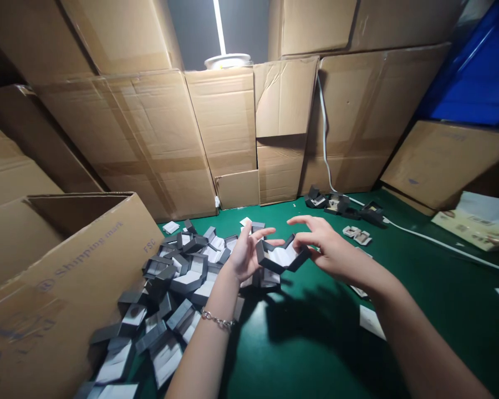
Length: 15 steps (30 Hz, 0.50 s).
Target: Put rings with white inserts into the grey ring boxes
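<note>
A small dark-grey jewellery box (281, 256) with a white lining is held with its lid raised, above the green table. My right hand (326, 244) pinches its right side between thumb and fingers, one finger lifted off. My left hand (246, 256), a chain bracelet at the wrist, is at the box's left side. Its visible fingers are stretched and apart behind the box; whether lower fingers touch it is hidden. Many similar opened boxes (193, 272) lie heaped to the left of and beneath my left hand.
A large open carton (87, 260) stands at the left beside the heap. Stacked cartons (149, 138) wall off the back. Several dark boxes (336, 203), pale inserts (356, 235) and a white cable (432, 239) lie on the green table (299, 354) at right. A blue bag (478, 72) is upper right.
</note>
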Tool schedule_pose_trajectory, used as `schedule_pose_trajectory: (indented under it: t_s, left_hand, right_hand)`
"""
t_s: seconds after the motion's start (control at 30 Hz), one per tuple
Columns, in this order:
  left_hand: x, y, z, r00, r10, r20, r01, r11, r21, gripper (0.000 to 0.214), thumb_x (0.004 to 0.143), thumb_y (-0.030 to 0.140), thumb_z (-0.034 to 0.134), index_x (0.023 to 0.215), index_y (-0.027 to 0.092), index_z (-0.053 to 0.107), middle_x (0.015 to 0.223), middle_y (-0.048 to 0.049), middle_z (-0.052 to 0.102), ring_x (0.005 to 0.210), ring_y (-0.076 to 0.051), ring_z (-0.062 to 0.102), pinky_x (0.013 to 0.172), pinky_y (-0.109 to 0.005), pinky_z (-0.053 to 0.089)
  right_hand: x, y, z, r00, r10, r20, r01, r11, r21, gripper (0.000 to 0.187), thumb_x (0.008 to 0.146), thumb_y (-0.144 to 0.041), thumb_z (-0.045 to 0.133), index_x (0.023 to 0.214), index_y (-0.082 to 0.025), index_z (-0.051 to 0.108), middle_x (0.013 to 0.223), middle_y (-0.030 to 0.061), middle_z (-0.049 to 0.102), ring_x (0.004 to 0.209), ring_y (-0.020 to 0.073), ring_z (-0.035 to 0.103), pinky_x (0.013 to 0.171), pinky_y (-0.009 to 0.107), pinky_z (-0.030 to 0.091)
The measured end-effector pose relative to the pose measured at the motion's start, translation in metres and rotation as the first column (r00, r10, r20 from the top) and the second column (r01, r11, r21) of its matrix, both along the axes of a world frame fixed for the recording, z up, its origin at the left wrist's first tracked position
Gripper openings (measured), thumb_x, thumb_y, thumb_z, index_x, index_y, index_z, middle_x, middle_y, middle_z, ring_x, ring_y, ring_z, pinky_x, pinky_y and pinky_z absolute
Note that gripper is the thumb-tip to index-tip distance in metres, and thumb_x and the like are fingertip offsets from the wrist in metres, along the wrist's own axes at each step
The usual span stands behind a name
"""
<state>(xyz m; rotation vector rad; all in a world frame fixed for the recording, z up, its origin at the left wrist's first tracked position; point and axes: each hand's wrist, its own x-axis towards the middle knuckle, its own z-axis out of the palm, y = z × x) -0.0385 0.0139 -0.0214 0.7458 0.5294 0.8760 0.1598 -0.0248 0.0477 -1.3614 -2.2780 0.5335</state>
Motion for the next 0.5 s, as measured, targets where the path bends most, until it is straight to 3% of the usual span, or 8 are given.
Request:
schedule_pose_trajectory:
  t_s: [0.1,0.23,0.33,0.43,0.5]
  left_hand:
    - [-0.005,-0.004,0.0,0.971,-0.183,-0.152,0.2,0.974,0.107,0.068,0.073,0.055,0.079,0.116,0.007,0.059,0.1,-0.0135,0.052,0.081,-0.023,0.054,0.062,-0.02,0.047]
    - [0.002,-0.01,-0.002,0.91,-0.334,-0.246,0.387,0.896,0.216,0.041,0.067,0.039,0.078,0.09,0.008,0.067,0.084,-0.0088,0.053,0.067,-0.016,0.049,0.054,-0.014,0.04]
    - [0.007,-0.011,-0.003,0.861,-0.375,-0.343,0.476,0.831,0.286,0.031,0.062,0.036,0.075,0.069,0.007,0.064,0.067,-0.0065,0.049,0.054,-0.013,0.041,0.046,-0.014,0.03]
    - [0.007,-0.01,-0.002,0.874,-0.322,-0.363,0.449,0.821,0.352,0.034,0.065,0.036,0.072,0.06,0.007,0.055,0.059,-0.0035,0.041,0.049,-0.009,0.034,0.043,-0.014,0.023]
    - [0.006,-0.007,-0.002,0.92,-0.236,-0.312,0.339,0.878,0.337,0.034,0.067,0.036,0.073,0.067,0.007,0.055,0.061,-0.0031,0.042,0.051,-0.01,0.036,0.044,-0.013,0.026]
  right_hand:
    - [0.006,-0.004,0.003,0.996,0.076,-0.044,-0.079,0.995,-0.059,0.036,0.071,-0.001,0.034,0.076,-0.017,0.066,0.131,-0.0052,0.032,0.124,0.0114,0.03,0.106,0.037,0.035]
    - [0.007,-0.005,-0.002,0.978,0.188,-0.086,-0.199,0.969,-0.146,0.038,0.071,0.0,0.033,0.075,-0.018,0.066,0.126,-0.0057,0.037,0.115,0.0031,0.04,0.092,0.013,0.043]
    - [-0.001,-0.004,-0.004,0.953,0.279,-0.115,-0.295,0.943,-0.156,0.036,0.071,-0.001,0.036,0.072,-0.018,0.067,0.122,-0.0049,0.041,0.112,0.0008,0.044,0.088,0.007,0.043]
    - [-0.013,-0.008,0.003,0.973,0.182,-0.145,-0.185,0.983,-0.008,0.043,0.07,0.0,0.034,0.083,-0.022,0.069,0.12,-0.0048,0.044,0.11,0.0005,0.046,0.088,0.007,0.043]
    - [-0.018,-0.02,0.012,0.972,0.094,-0.214,-0.046,0.974,0.22,0.039,0.076,-0.006,0.035,0.092,-0.022,0.067,0.115,-0.0034,0.049,0.104,-0.0002,0.049,0.087,0.007,0.044]
